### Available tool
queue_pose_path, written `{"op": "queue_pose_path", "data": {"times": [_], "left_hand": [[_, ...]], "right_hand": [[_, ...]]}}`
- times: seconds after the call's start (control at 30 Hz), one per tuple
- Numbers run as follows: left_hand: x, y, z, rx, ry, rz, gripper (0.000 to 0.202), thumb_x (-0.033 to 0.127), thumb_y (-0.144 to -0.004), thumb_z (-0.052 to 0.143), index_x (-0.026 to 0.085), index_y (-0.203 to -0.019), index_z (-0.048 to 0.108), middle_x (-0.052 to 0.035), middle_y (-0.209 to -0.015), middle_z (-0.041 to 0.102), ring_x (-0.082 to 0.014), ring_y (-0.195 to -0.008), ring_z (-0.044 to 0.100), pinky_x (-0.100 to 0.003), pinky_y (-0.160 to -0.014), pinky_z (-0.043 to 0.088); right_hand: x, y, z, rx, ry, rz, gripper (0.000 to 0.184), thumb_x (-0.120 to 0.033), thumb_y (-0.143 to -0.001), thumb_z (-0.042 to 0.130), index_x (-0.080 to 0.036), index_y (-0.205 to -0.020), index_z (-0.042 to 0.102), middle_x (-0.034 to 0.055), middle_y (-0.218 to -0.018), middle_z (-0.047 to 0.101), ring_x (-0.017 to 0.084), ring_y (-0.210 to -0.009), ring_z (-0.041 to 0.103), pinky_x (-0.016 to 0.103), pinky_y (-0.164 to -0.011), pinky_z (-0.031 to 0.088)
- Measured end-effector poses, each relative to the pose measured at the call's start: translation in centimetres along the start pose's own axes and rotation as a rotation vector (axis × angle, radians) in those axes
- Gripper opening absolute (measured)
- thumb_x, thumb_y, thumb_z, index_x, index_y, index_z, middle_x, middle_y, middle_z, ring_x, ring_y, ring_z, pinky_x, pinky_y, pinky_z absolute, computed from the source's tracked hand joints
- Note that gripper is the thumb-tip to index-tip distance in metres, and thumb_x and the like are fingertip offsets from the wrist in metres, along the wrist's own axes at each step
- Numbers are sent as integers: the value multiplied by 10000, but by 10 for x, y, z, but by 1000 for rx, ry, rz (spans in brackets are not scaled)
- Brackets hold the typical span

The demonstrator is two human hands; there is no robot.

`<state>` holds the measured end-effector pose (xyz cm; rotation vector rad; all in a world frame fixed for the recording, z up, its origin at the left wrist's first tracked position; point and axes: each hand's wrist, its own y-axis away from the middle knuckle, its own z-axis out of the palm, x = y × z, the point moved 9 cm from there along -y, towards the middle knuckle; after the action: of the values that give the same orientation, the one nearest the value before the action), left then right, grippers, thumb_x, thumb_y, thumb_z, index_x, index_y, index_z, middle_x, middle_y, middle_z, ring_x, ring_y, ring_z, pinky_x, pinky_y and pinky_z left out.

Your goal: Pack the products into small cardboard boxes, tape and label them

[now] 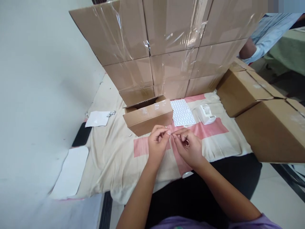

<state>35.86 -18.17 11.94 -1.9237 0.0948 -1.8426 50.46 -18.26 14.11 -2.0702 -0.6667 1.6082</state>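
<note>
The left hand point(157, 143) and right hand point(192, 147) meet over the cloth-covered surface point(108, 168), fingertips nearly touching. Each grip is pinched closed, thumb to finger; anything between is too small to tell. The open cardboard box point(152, 119) stands just beyond the left hand, with a sheet of labels point(183, 113) beside it and a tape dispenser point(206, 115) farther right.

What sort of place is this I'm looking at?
Probably a small packing or labelling workspace: cardboard boxes stand stacked behind a cloth-covered table, where a sheet of what look like labels lies near a white tape dispenser.
</note>
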Motion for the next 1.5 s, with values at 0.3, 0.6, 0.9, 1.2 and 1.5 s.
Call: {"op": "queue_pose_path", "data": {"times": [0.3,0.6,0.9,1.2,1.5], "left_hand": [[68,-32,-75,341,-206,250,217,338,-979,584,204,-814,625,-11,-842,565,-150,-806,558,-292,-750,470],[13,-116,-55,-89,-478,-54,187,339,-904,598,212,-837,716,-45,-999,689,-207,-976,628,-356,-925,458],[-15,-139,-30,-184,-712,-65,143,370,-847,700,244,-871,763,-48,-1094,685,-232,-1060,606,-406,-1009,447],[-35,-148,-38,-197,-891,-30,421,602,-822,620,234,-1005,711,-96,-1254,614,-314,-1165,613,-506,-1081,447],[-36,-144,-35,-291,-1092,-31,737,695,-853,501,271,-1456,504,-123,-1388,608,-357,-1321,555,-594,-1149,374]], "right_hand": [[23,-110,16,-192,268,-143,626,-343,-919,656,-240,-1485,408,161,-1610,424,336,-1442,460,553,-1078,476],[63,-123,66,-383,370,-175,347,-197,-1018,412,-162,-1349,510,149,-1309,692,279,-1244,646,580,-1217,349],[68,-117,61,-326,244,-147,285,-222,-1036,400,-169,-1282,532,139,-1294,687,277,-1252,624,554,-1211,362],[68,-111,59,-339,245,-108,272,-220,-1027,451,-143,-1274,535,160,-1321,645,278,-1243,600,424,-1049,492],[64,-102,51,-264,220,-119,234,-204,-1004,471,-190,-1226,543,119,-1293,663,257,-1253,606,400,-1043,484]]}}
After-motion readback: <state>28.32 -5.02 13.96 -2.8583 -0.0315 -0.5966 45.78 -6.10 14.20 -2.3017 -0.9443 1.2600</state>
